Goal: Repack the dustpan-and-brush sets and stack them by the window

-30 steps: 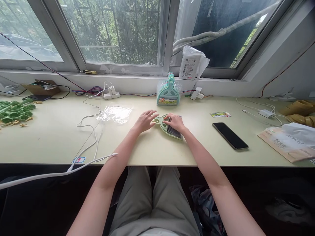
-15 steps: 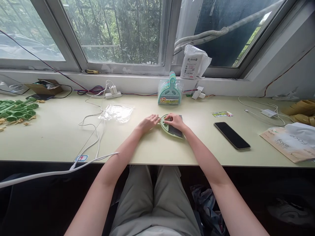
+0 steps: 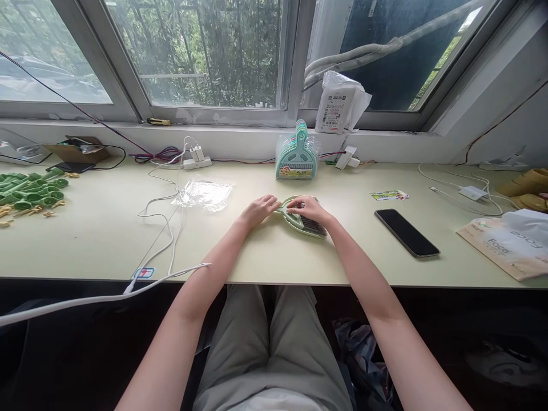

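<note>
A small light green dustpan (image 3: 295, 228) lies on the table in front of me, its handle pointing left. A hand brush (image 3: 313, 227) with dark bristles is nested in it. My left hand (image 3: 260, 210) closes around the handle end, the fingers reaching over it from the left. Over the upper part of the set, my right hand (image 3: 309, 209) has its thumb and fingers bent in a pinch on the brush, covering part of it. Behind stands a bagged stack of similar mint dustpan sets (image 3: 296, 155) with a printed label.
Clear plastic wrapping (image 3: 204, 195) and white cables (image 3: 169, 234) lie to the left, near green scoop-like pieces (image 3: 34, 191). On the right are a phone (image 3: 406, 233), a small printed card (image 3: 389, 195) and a tissue pack (image 3: 505, 242). A white-wrapped box (image 3: 338, 108) stands on the sill.
The brush and dustpan have shifted very slightly to the right, with my right hand moving along. My left hand stays at the handle. The view has tilted a little.
</note>
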Action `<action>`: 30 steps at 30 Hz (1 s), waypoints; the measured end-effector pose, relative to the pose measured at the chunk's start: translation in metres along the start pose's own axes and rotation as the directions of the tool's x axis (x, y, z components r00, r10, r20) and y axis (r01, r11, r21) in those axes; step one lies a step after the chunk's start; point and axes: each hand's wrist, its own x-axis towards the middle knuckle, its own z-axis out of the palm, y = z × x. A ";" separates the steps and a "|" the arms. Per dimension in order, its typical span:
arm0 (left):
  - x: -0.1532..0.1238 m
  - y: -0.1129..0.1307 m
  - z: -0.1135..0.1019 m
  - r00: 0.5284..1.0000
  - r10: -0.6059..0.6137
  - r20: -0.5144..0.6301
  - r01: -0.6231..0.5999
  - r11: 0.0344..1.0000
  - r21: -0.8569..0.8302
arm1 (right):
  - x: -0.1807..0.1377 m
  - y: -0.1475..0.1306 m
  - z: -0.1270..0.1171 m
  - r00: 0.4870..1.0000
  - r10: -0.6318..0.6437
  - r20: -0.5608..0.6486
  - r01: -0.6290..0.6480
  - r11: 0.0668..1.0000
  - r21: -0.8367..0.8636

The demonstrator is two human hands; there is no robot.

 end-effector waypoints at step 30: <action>0.003 0.008 0.002 0.994 -0.042 0.103 0.039 0.999 0.031 | 0.007 0.020 0.009 0.994 -0.087 -0.060 0.076 0.981 -0.178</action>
